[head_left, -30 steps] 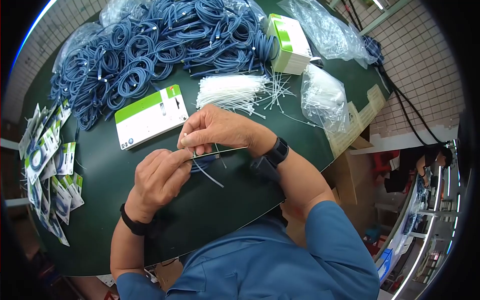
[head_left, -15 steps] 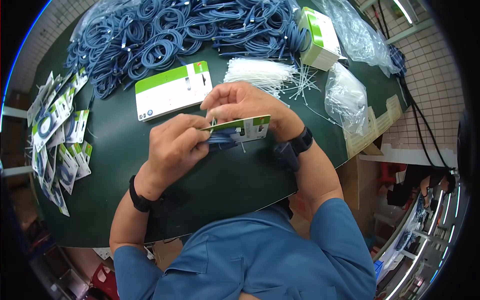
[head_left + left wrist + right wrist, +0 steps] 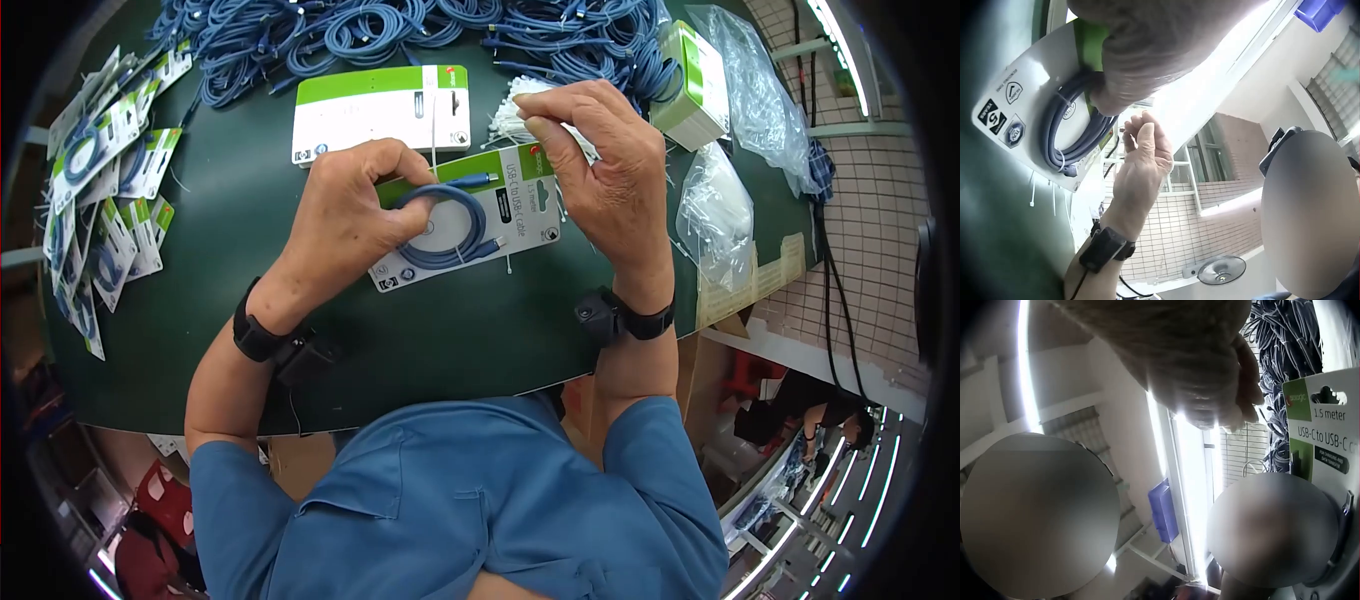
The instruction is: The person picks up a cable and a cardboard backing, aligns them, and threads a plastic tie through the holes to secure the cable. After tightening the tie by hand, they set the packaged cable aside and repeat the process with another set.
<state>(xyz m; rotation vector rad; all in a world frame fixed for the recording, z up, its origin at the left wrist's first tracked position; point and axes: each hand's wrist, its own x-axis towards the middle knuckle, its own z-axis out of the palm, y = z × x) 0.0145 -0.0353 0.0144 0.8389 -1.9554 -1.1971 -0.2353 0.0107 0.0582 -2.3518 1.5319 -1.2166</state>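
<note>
A white and green retail card [image 3: 525, 215] with a coiled blue USB cable [image 3: 440, 228] tied to it lies face up over the green table. My left hand [image 3: 385, 190] grips the card's left part, fingers curled over its top edge and the coil. My right hand [image 3: 545, 125] hovers at the card's top right corner with its fingertips pinched together, seemingly on a thin white cable tie. The left wrist view shows the card [image 3: 1029, 94], the coil [image 3: 1072, 128] and the pinched right hand [image 3: 1138, 134]. In the right wrist view the card's print [image 3: 1329, 437] reads USB-C to USB-C.
A second card [image 3: 380, 110] lies just beyond. Behind it are a heap of blue cables [image 3: 420, 25], loose white ties [image 3: 505, 110], a stack of cards [image 3: 695, 85] and plastic bags [image 3: 715, 205]. Finished packs [image 3: 100, 180] line the left side. The table's near edge [image 3: 450, 345] runs below.
The card has been turned from edge-on to face up, showing the coil. My right hand has let go of the card and moved up and right; the left hand still holds it.
</note>
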